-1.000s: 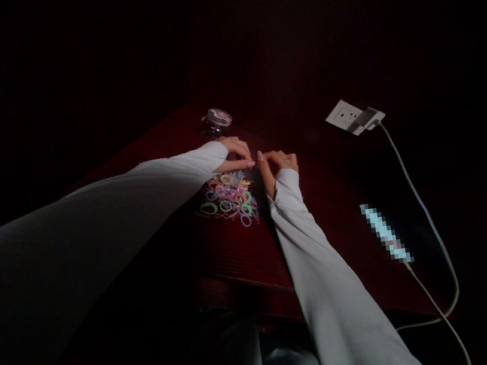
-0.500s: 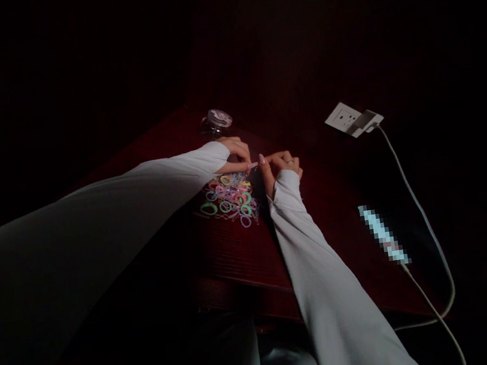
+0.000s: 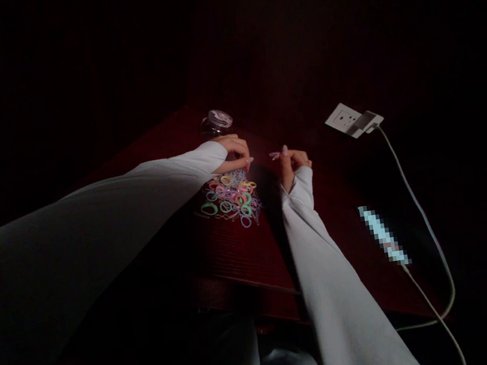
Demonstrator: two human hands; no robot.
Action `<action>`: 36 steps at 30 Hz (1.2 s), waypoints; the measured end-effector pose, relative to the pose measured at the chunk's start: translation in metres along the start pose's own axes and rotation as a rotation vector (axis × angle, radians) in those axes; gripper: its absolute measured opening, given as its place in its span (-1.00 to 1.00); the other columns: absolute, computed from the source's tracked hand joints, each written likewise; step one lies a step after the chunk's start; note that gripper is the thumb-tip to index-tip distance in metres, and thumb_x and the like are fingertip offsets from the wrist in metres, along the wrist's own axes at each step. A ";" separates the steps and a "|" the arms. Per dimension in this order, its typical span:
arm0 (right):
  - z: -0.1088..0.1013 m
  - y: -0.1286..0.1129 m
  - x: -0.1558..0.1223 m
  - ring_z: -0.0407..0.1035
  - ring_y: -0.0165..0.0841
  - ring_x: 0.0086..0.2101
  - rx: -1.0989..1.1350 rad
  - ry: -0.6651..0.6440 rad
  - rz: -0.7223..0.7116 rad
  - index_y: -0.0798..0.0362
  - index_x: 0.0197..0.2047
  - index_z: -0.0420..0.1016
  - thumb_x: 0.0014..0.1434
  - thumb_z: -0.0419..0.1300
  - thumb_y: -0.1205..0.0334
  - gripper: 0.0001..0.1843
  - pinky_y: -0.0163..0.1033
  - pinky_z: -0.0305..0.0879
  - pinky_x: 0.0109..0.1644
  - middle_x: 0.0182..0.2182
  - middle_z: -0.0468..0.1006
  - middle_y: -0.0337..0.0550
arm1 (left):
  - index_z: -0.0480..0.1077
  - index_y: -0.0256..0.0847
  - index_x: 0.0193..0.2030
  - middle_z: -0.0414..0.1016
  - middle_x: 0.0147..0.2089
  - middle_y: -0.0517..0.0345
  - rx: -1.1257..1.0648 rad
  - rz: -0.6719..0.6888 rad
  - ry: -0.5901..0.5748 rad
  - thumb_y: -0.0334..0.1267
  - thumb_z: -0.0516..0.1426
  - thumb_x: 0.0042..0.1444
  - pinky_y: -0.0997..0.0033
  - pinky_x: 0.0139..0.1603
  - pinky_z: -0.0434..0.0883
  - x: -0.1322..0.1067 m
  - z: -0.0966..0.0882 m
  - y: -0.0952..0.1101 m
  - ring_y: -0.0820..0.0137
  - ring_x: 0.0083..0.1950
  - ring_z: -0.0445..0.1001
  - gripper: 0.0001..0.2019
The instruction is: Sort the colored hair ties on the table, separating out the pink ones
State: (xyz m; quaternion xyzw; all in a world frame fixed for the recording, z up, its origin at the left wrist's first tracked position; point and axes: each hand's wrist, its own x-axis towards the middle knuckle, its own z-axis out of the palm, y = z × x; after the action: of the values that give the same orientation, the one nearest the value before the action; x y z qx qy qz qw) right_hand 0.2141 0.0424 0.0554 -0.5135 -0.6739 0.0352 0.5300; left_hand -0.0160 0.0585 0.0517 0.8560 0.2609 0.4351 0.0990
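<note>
A pile of small coloured hair ties (image 3: 226,207), in green, yellow, orange, pink and lilac, lies on the dark red tabletop (image 3: 235,250). Just above the pile's far edge, my left hand (image 3: 234,150) is closed, thumb and finger pinched together. Whether it holds anything besides a glimpse of pink at the fingertips, which may be a nail, cannot be made out. Apart from it, to the right, my right hand (image 3: 295,163) pinches a small lilac hair tie (image 3: 274,156) that sticks out leftward from its fingers.
Behind my left hand stands a round clear jar (image 3: 211,128) with a patterned lid (image 3: 220,118). On the right are a white wall socket (image 3: 343,119) with a charger (image 3: 366,122) plugged in, a white cable (image 3: 418,200) and a blurred-out lit device (image 3: 384,235). Surroundings are very dark.
My right hand has moved right, away from my left, and the lilac hair tie now shows in its fingers. My left hand has barely moved. The fingertips no longer meet.
</note>
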 end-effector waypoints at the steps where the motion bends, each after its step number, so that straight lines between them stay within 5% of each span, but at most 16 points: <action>1: 0.000 0.004 0.003 0.36 -0.21 -0.13 -0.002 0.061 -0.001 -0.03 -0.33 0.59 0.48 -0.01 -0.35 -0.34 -0.07 0.24 0.12 -0.25 0.55 -0.13 | 0.67 -0.13 -0.34 0.69 -0.23 0.07 0.011 -0.014 0.002 0.03 0.14 0.48 0.32 0.05 0.39 0.001 -0.001 0.001 0.33 -0.15 0.50 -0.56; 4: 0.000 0.007 0.004 0.37 -0.22 -0.15 -0.054 0.129 -0.054 -0.03 -0.30 0.58 0.52 -0.06 -0.31 -0.35 -0.07 0.23 0.09 -0.24 0.55 -0.13 | 0.67 -0.14 -0.34 0.69 -0.21 0.07 0.032 -0.055 0.005 0.04 0.08 0.51 0.31 0.08 0.40 0.003 -0.002 0.004 0.31 -0.13 0.50 -0.51; 9: 0.003 -0.018 -0.017 0.38 -0.19 -0.06 -0.181 -0.150 -0.214 -0.06 -0.29 0.58 0.56 0.02 -0.19 -0.47 -0.05 0.20 0.14 -0.19 0.58 -0.12 | 0.66 -0.14 -0.32 0.70 -0.18 0.06 0.033 -0.046 -0.004 0.11 0.04 0.52 0.30 0.06 0.41 0.004 -0.001 0.005 0.30 -0.13 0.50 -0.46; 12: 0.002 -0.029 -0.024 0.37 -0.19 -0.06 -0.173 -0.208 -0.228 -0.05 -0.29 0.58 0.57 0.03 -0.15 -0.48 -0.05 0.18 0.15 -0.21 0.59 -0.13 | 0.67 -0.14 -0.28 0.70 -0.19 0.05 0.038 -0.008 -0.001 0.13 0.12 0.48 0.31 0.06 0.40 0.003 0.001 0.004 0.31 -0.14 0.50 -0.52; 30: 0.016 -0.013 -0.017 0.32 -0.26 -0.23 -0.044 -0.176 -0.169 -0.06 -0.32 0.57 0.55 0.06 -0.20 -0.46 -0.15 0.17 0.00 -0.39 0.51 -0.23 | 0.65 -0.16 -0.13 0.65 -0.10 0.00 -0.029 -0.027 -0.031 0.09 0.10 0.49 0.29 0.02 0.46 0.001 0.004 0.000 0.28 -0.08 0.55 -0.58; 36: 0.015 -0.014 -0.017 0.32 -0.26 -0.24 -0.045 -0.189 -0.148 -0.05 -0.37 0.54 0.55 0.06 -0.19 -0.44 -0.14 0.17 0.01 -0.38 0.53 -0.22 | 0.62 -0.16 -0.22 0.65 -0.13 0.02 -0.048 -0.021 -0.050 0.04 0.15 0.46 0.28 0.04 0.47 0.000 0.003 0.002 0.29 -0.08 0.55 -0.63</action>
State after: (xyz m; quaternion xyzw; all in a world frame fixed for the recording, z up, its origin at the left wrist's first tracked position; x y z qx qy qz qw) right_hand 0.1921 0.0313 0.0458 -0.4686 -0.7575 0.0294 0.4535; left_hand -0.0130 0.0574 0.0508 0.8611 0.2568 0.4189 0.1307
